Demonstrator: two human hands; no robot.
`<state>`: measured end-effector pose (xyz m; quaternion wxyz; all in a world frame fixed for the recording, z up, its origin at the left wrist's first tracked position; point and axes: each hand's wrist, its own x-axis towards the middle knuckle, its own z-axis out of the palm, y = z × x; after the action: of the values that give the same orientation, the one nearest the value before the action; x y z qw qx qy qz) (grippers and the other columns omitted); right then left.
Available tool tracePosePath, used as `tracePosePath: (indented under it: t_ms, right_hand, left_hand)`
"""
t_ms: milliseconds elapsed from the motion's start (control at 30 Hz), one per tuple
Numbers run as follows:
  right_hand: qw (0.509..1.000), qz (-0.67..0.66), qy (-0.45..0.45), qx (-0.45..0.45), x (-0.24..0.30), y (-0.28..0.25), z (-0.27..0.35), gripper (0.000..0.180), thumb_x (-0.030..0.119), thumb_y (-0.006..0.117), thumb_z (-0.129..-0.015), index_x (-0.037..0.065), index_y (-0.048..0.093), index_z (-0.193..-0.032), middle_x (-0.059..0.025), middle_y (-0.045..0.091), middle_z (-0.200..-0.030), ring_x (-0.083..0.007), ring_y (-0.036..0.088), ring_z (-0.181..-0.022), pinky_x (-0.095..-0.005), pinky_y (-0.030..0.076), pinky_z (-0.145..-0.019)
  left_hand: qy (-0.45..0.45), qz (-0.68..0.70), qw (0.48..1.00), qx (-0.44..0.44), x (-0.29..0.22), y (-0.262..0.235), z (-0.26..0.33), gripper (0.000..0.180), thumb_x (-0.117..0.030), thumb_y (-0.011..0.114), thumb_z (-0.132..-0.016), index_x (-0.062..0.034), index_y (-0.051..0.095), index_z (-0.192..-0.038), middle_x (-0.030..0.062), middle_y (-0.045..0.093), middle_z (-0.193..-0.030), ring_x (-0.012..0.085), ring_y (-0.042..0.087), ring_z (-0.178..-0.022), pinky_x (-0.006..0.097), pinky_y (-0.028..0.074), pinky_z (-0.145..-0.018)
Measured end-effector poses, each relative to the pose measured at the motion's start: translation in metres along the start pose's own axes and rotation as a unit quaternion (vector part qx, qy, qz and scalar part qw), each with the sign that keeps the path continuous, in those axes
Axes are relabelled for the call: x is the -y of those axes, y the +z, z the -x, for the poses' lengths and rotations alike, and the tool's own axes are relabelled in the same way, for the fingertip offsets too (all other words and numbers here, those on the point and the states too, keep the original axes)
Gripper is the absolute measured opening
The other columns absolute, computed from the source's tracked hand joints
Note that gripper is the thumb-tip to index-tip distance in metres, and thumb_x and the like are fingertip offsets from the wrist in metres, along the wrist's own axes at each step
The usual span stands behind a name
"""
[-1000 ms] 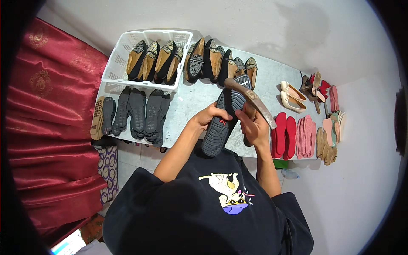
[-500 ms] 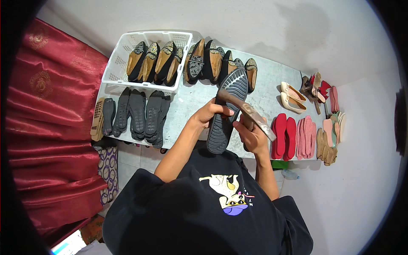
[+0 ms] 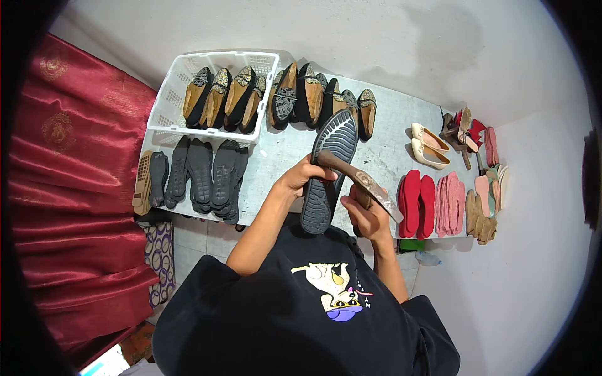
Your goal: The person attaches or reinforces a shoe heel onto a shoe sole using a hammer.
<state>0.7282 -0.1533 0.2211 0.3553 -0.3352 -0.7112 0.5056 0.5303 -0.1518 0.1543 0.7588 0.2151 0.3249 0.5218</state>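
My left hand (image 3: pixel 307 175) grips a black shoe with its ribbed sole (image 3: pixel 316 207) turned up toward me, the toe pointing away over the table. Closed around a hammer's handle, my right hand (image 3: pixel 369 216) is just right of the shoe. The hammer's worn metal head (image 3: pixel 370 187) slants across the sole's middle, one end over the sole near my left fingertips. Whether that end touches the sole, I cannot tell. Most of the handle is hidden by my right hand and the head.
A white plastic basket (image 3: pixel 160 116) holds several black patterned flats; more flats (image 3: pixel 310 97) stand beside it. Dark soles (image 3: pixel 200 175) lie at the table's (image 3: pixel 389 113) left. Rightward are cream flats (image 3: pixel 429 147), red soles (image 3: pixel 409 203) and pink soles (image 3: pixel 448 203). A red curtain (image 3: pixel 88 188) hangs left.
The view has shifted slightly, so the table sits a little lower. The shoe and hammer have moved slightly left and toward me; both hands keep their grips.
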Motion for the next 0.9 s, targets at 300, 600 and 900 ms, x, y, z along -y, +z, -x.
tracePosePath:
  t_ms: [300, 600, 900]
  right_hand:
    - [0.994, -0.042, 0.096, 0.011, -0.001, -0.009, 0.017, 0.013, 0.004, 0.063, -0.089, -0.001, 0.054, -0.080, 0.0015, 0.042, -0.050, -0.0073, 0.040, -0.042, -0.0237, 0.031, -0.044]
    - [0.997, 0.041, 0.058, -0.011, 0.006, -0.010, 0.010, 0.016, 0.001, 0.071, -0.081, -0.002, 0.055, -0.082, -0.0063, 0.048, -0.061, -0.0165, 0.040, -0.050, -0.0302, 0.035, -0.049]
    - [0.969, -0.193, 0.134, -0.074, 0.011, -0.011, 0.009, 0.020, 0.006, 0.066, -0.091, 0.003, 0.051, -0.078, 0.0025, 0.045, -0.059, -0.0064, 0.039, -0.042, -0.0233, 0.029, -0.040]
  left_hand:
    - [0.001, -0.009, 1.000, -0.016, -0.009, 0.004, 0.002, 0.048, 0.006, 0.072, -0.061, 0.0017, 0.063, -0.108, 0.0091, 0.068, -0.089, 0.0189, 0.067, -0.076, 0.031, 0.056, -0.074]
    - [0.075, 0.009, 0.996, -0.046, -0.004, -0.003, -0.002, 0.052, 0.003, 0.071, -0.062, -0.0006, 0.062, -0.113, 0.0058, 0.066, -0.094, 0.0171, 0.065, -0.080, 0.030, 0.055, -0.074]
    - [0.069, -0.018, 0.997, -0.040, -0.003, -0.004, 0.004, 0.055, 0.001, 0.069, -0.060, -0.0006, 0.061, -0.115, 0.0045, 0.064, -0.093, 0.0154, 0.063, -0.081, 0.027, 0.052, -0.073]
